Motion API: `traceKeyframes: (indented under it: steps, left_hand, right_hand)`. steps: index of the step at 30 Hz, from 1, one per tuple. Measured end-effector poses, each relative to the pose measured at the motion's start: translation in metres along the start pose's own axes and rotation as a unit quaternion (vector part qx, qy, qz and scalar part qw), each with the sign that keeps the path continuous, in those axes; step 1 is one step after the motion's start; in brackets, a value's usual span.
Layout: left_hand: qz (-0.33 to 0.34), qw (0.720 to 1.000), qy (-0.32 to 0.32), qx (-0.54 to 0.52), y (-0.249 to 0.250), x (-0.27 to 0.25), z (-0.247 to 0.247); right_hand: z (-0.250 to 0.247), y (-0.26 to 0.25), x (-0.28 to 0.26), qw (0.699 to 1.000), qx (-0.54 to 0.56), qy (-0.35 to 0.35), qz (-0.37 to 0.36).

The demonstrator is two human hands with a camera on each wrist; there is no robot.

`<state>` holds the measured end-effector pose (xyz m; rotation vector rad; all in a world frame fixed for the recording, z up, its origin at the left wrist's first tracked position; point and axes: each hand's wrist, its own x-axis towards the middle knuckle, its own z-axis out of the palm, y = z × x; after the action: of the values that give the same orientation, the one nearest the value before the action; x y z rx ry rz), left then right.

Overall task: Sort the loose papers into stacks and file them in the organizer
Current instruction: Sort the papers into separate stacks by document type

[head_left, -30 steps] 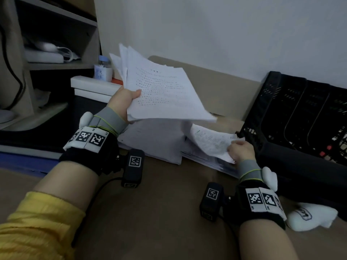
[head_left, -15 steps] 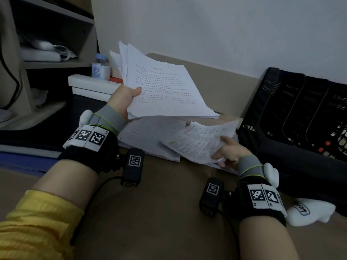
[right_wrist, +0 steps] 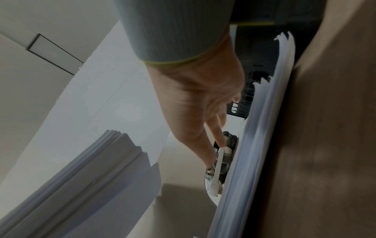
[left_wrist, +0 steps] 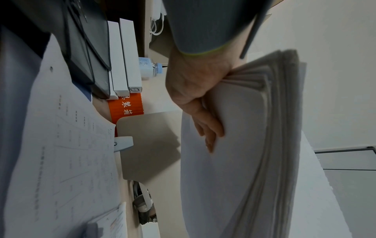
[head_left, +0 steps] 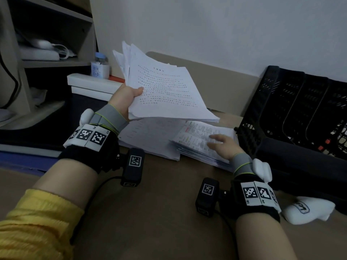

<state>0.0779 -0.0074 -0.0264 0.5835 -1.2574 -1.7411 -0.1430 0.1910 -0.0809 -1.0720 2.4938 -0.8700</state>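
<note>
On the brown bench, two paper piles side by side: a plain white stack and, touching its right edge, a colour-printed stack. Above them, a thick sheaf of papers raised and tilted, clamped in the left hand, thumb on top (fingers curled underneath). Right hand flat on the colour-printed stack, fingers straight and relaxed, gripping nothing. Just right of that stack, a black mesh organizer.
</note>
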Motion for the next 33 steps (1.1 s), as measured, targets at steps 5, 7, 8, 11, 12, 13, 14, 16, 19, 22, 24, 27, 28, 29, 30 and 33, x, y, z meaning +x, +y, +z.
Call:
traceKeyframes:
  steps: [5, 7, 8, 11, 12, 13, 14, 16, 19, 22, 24, 27, 28, 29, 30, 33]
  left_hand:
    - [-0.002, 1.000, 0.014, 0.018, 0.002, -0.003, 0.000]
    - [0.000, 1.000, 0.014, 0.015, 0.002, -0.006, 0.001]
    - [-0.001, 1.000, 0.008, 0.015, 0.002, -0.007, 0.002]
    - [0.005, 1.000, -0.006, 0.020, 0.001, -0.007, 0.004]
    - [0.007, 1.000, -0.007, 0.022, 0.000, -0.006, 0.004]
    - [0.009, 1.000, -0.006, 0.024, 0.000, -0.006, 0.004]
    - [0.010, 1.000, -0.007, 0.025, 0.000, -0.005, 0.003]
    - [0.012, 0.999, -0.008, 0.034, 0.001, -0.005, 0.003]
    - [0.009, 0.999, -0.002, 0.038, 0.000, -0.003, 0.003]
    - [0.008, 0.999, 0.000, 0.037, 0.000, -0.003, 0.004]
    - [0.005, 0.999, -0.003, 0.037, 0.000, -0.004, 0.005]
    - [0.009, 0.999, 0.004, 0.047, 0.000, -0.004, 0.005]
    - [0.011, 0.999, 0.006, 0.050, 0.000, -0.004, 0.004]
    - [0.013, 0.999, 0.006, 0.050, 0.000, -0.004, 0.004]
    - [0.013, 0.999, 0.005, 0.050, 0.000, -0.004, 0.004]
    - [0.011, 0.997, -0.002, 0.071, -0.001, -0.005, 0.004]
  right_hand:
    - [0.005, -0.004, -0.007, 0.987, -0.079, -0.136, 0.025]
    - [0.000, -0.005, -0.009, 0.982, -0.113, -0.148, 0.036]
    - [-0.001, -0.005, -0.009, 0.979, -0.124, -0.157, 0.038]
    - [-0.002, -0.008, -0.011, 0.975, -0.149, -0.162, 0.035]
    - [-0.001, -0.010, -0.012, 0.976, -0.147, -0.156, 0.040]
    - [-0.001, -0.010, -0.012, 0.978, -0.139, -0.148, 0.047]
    - [-0.001, -0.012, -0.014, 0.978, -0.141, -0.147, 0.052]
    - [-0.002, -0.014, -0.018, 0.978, -0.157, -0.120, 0.063]
    - [-0.005, -0.015, -0.016, 0.982, -0.159, -0.077, 0.071]
    - [-0.011, -0.015, -0.015, 0.970, -0.214, -0.070, 0.091]
    - [-0.017, -0.017, -0.014, 0.961, -0.242, -0.080, 0.105]
    - [-0.019, -0.017, -0.014, 0.955, -0.260, -0.090, 0.111]
    - [-0.020, -0.018, -0.015, 0.951, -0.267, -0.104, 0.119]
    - [-0.019, -0.021, -0.018, 0.951, -0.260, -0.116, 0.121]
    - [-0.020, -0.022, -0.016, 0.945, -0.273, -0.138, 0.112]
    - [-0.019, -0.017, -0.009, 0.942, -0.300, -0.128, 0.072]
